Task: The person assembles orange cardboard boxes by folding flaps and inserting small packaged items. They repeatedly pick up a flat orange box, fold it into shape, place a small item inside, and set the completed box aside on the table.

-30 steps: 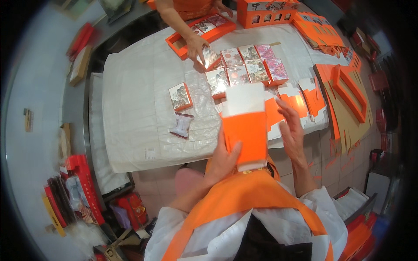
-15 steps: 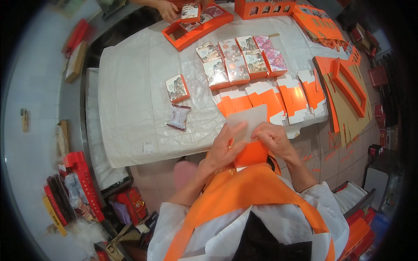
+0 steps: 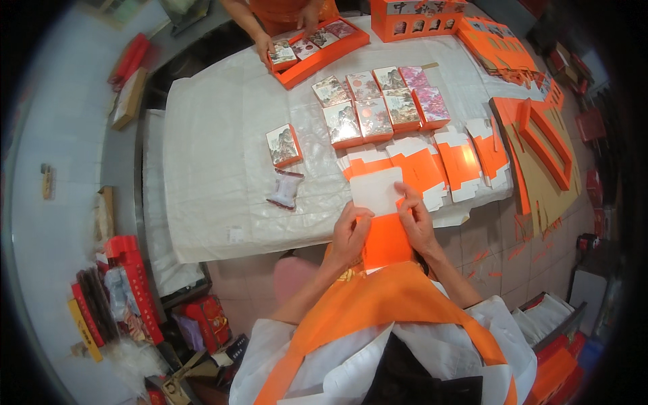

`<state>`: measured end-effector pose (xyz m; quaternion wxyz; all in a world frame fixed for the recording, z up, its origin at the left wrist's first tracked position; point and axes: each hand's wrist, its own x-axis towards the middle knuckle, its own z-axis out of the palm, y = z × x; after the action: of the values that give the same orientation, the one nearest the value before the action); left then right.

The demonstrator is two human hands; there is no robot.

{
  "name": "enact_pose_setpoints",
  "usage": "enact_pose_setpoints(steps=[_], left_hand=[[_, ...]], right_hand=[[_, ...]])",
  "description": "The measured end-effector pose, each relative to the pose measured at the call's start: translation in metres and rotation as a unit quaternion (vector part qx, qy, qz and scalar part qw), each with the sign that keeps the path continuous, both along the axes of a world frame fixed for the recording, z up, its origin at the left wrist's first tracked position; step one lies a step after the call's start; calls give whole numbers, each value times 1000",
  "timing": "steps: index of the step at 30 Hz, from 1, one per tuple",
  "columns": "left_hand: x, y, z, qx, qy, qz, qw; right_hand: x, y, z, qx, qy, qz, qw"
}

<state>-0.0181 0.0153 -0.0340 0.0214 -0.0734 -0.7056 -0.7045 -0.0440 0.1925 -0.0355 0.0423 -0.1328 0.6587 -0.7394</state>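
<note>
Close to my body, both hands hold a small carton (image 3: 386,237) by its two sides. Its front is orange, and a white panel stands up at its top. My left hand (image 3: 349,235) pinches the left edge where orange meets white. On the opposite edge, my right hand (image 3: 416,221) grips with thumb and fingers near the white panel. Just beyond lie stacks of flat orange-and-white carton blanks (image 3: 413,165). To the left on the table are a lone printed box (image 3: 283,146) and a wrapped sachet (image 3: 286,189).
Finished printed boxes (image 3: 374,117) stand in two rows mid-table. Across the table a co-worker's hands (image 3: 264,48) rest at an orange tray (image 3: 294,75) holding several boxes. An orange carrier box (image 3: 417,27) stands at the back; cardboard sheets (image 3: 540,162) lie right.
Both hands have shifted on the carton's sides, and its white panel now faces me more squarely. The co-worker's raised box is now down in the tray. The whole view has shifted slightly.
</note>
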Motion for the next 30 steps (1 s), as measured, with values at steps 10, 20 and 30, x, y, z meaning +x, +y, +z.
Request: enact_pose_setpoints(steps=[10,20,30], left_hand=[[2,28,57,234,-81,86,965],[9,16,15,100,-32,10,994],[3,18,47,103,-191,34,976]], right_hand=[[6,8,59,-185,-175,-26,967],[19,19,18,-65,-203,45,976],[14,2,35,-77,-176,-29,981]])
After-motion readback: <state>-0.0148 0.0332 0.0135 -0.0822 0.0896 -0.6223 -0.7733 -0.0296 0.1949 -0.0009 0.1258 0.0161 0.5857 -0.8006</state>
